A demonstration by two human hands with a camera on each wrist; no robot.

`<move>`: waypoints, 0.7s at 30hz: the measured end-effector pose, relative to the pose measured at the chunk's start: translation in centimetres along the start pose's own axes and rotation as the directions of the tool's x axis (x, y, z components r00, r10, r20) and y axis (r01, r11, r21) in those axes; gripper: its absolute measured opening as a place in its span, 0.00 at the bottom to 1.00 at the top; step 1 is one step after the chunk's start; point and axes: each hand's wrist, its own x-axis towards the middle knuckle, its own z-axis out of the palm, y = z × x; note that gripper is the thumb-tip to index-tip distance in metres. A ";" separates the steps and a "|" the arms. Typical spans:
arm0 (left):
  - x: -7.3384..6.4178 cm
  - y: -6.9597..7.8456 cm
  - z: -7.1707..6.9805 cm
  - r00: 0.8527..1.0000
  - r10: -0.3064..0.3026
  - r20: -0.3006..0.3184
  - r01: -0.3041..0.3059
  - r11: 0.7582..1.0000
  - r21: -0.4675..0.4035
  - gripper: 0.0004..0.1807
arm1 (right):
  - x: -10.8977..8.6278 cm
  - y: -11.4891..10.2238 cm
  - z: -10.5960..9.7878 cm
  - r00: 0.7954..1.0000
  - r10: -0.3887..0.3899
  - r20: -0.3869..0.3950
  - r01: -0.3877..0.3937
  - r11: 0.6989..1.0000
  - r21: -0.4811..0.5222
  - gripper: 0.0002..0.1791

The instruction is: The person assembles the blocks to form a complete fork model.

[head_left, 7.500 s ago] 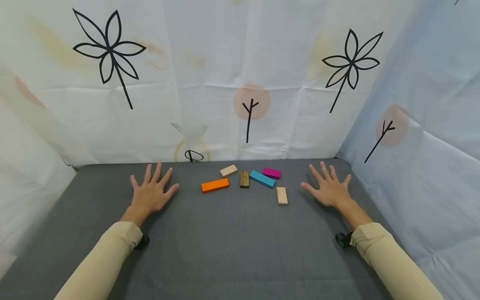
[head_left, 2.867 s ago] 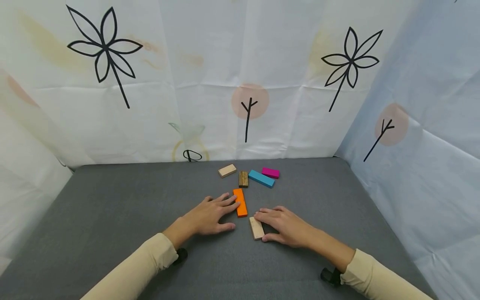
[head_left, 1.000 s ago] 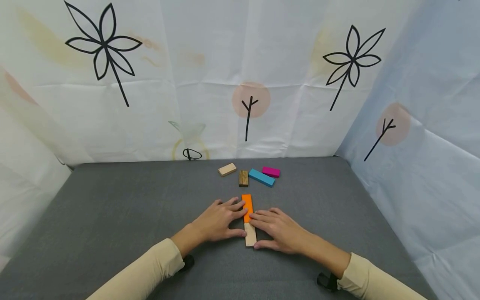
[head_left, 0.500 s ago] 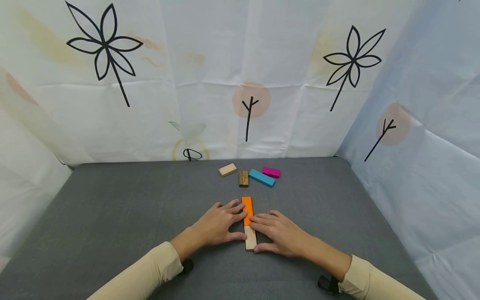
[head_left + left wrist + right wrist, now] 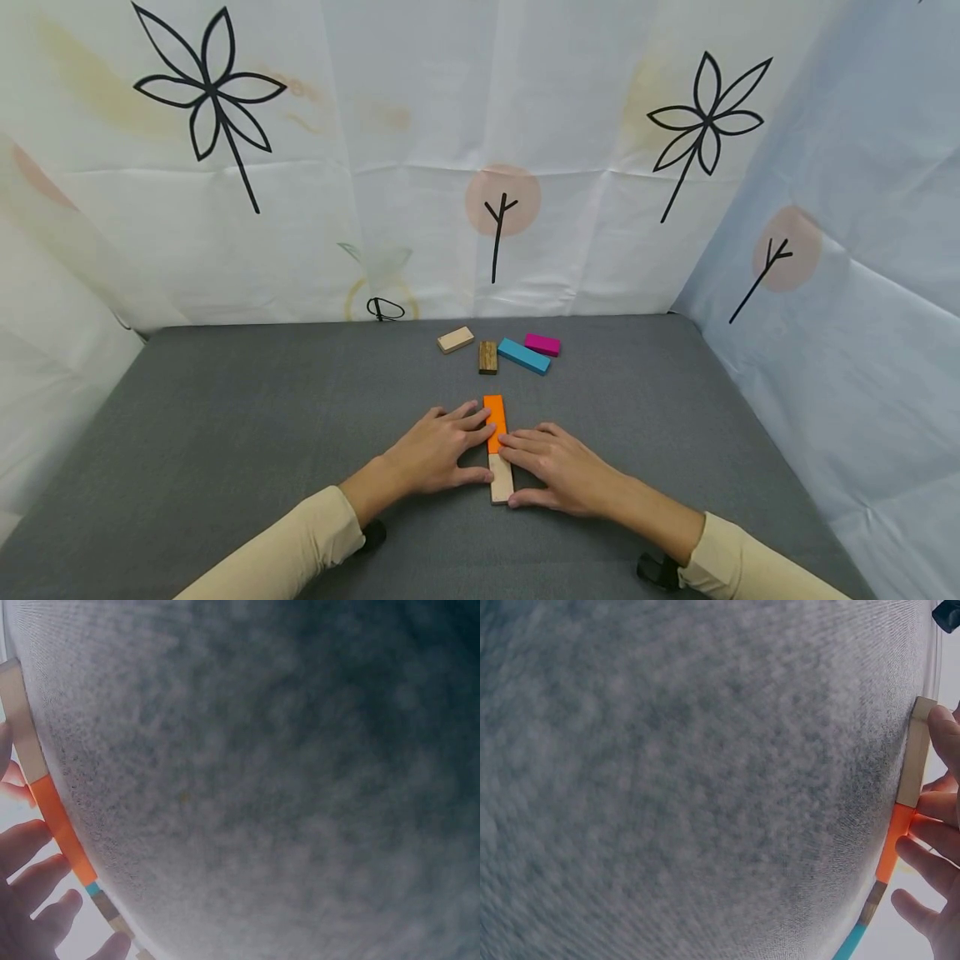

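Observation:
An orange block (image 5: pixel 496 423) and a light wooden block (image 5: pixel 501 479) lie flat, end to end in one line, the orange one farther away. From the left, my left hand (image 5: pixel 438 450) touches the orange block with its fingertips, while its thumb meets the side of the light block. My right hand (image 5: pixel 562 471) lies on the opposite side, its fingertips at the orange block near the joint and its thumb by the light block's near end. In the left wrist view the orange block (image 5: pixel 63 829) meets the light block (image 5: pixel 22 724); fingers on both hands look extended.
Beyond the hands lie another light wooden block (image 5: pixel 455 340), a dark-grained brown block (image 5: pixel 488 357), a blue block (image 5: pixel 523 357) and a magenta block (image 5: pixel 542 344). They rest on a grey cloth-covered table (image 5: pixel 300 383) backed by a white printed curtain (image 5: pixel 420 208).
The orange and light blocks were apart; both hands brought them together into one line at the middle. Over the last second the joined pair slid slightly toward me.

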 end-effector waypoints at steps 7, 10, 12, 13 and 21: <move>-0.1 0.1 0.0 1.000 0.005 0.005 -0.005 1.000 0.005 0.40 | -0.1 0.0 0.0 1.000 -0.013 -0.008 0.013 1.000 0.024 0.34; -0.2 0.1 0.0 1.000 0.006 0.004 -0.006 1.000 0.010 0.40 | -0.1 0.2 -0.2 1.000 -0.024 0.002 0.024 0.999 0.039 0.34; -0.2 0.2 0.0 1.000 0.009 0.003 -0.009 1.000 0.013 0.40 | -0.1 0.5 -0.5 1.000 -0.017 0.022 0.016 0.998 0.060 0.34; -0.2 0.2 0.0 1.000 0.008 0.006 -0.008 1.000 0.013 0.40 | 0.0 0.7 -0.7 0.999 -0.006 0.034 0.004 0.997 0.073 0.34; -0.3 0.3 0.1 1.000 0.002 0.010 -0.002 1.000 0.015 0.41 | 0.6 5.0 -2.0 0.971 0.238 -0.014 -0.237 0.970 0.051 0.34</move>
